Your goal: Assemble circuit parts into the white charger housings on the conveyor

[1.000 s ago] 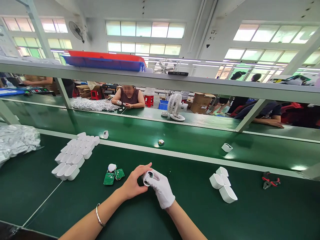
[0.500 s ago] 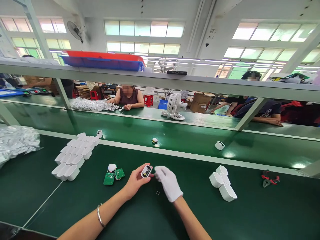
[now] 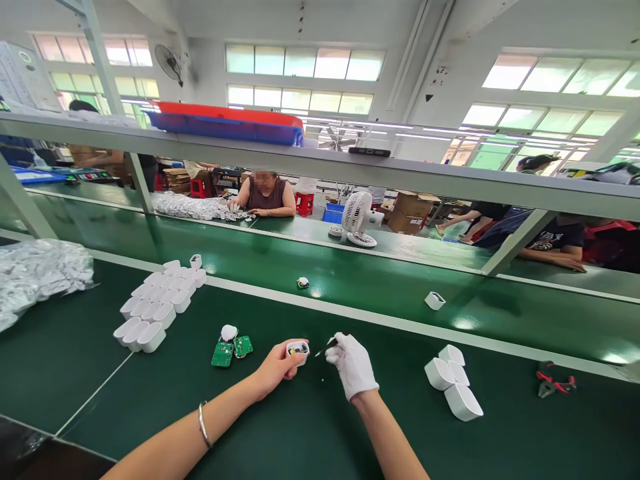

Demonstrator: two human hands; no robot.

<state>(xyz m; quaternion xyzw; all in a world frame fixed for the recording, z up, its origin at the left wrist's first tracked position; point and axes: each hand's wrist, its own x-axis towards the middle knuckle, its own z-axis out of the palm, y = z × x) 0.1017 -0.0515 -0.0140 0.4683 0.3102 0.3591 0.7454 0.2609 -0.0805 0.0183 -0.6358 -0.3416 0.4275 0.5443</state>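
My bare left hand [image 3: 277, 369] is closed around a white oval plastic casing [image 3: 298, 360], its opening facing up and toward me. Inside the casing are electronic parts, one of them yellow. My right hand [image 3: 354, 365], in a white glove, grips black tweezers [image 3: 331, 345] with a pale tip. That tip points at the casing from the right, a short gap away. Left of my hands lie green circuit boards [image 3: 223, 354] with a white round piece [image 3: 229, 333] beside them.
Rows of white casings [image 3: 153, 300] stand left; several more casings [image 3: 463, 401] stand right, near red-handled pliers [image 3: 555, 381]. A bagged pile [image 3: 43, 277] lies far left. One board assembly [image 3: 303, 283] and a casing [image 3: 435, 301] sit beyond the white strip. A shelf [image 3: 320, 160] crosses overhead; a person sits opposite.
The casing in my left hand has tilted and lowered slightly. My right hand has shifted right, and the tweezers now point left toward the casing. The view has turned slightly.
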